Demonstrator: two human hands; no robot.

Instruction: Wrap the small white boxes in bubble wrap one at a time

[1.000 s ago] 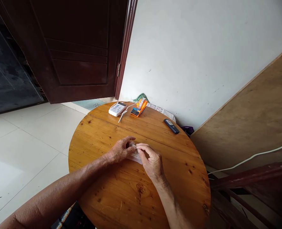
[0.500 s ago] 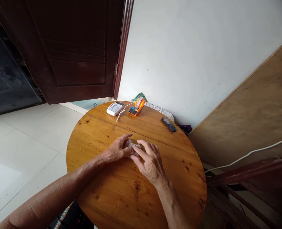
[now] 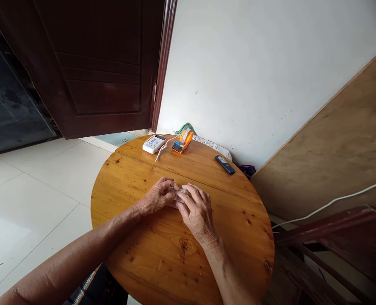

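Note:
Over the middle of the round wooden table (image 3: 137,169), a small clear plastic box (image 3: 179,195) sits between my hands. My left hand (image 3: 159,195) grips its left side, fingers over the top and thumb along the near edge. My right hand (image 3: 199,209) closes on it from the right, thumb at the near side and fingertips bent over the far edge. Fingers hide much of the box, and what it contains cannot be made out.
Toward the back of the table lie a white device (image 3: 154,144) with a white cable (image 3: 162,150), an orange tape dispenser (image 3: 183,142) and a dark remote control (image 3: 225,164). A white wall (image 3: 239,76) stands behind; a dark red door (image 3: 105,67) is at left.
My right hand has drawn in, and its fingers have closed onto the box. My left fingers have curled further over its top.

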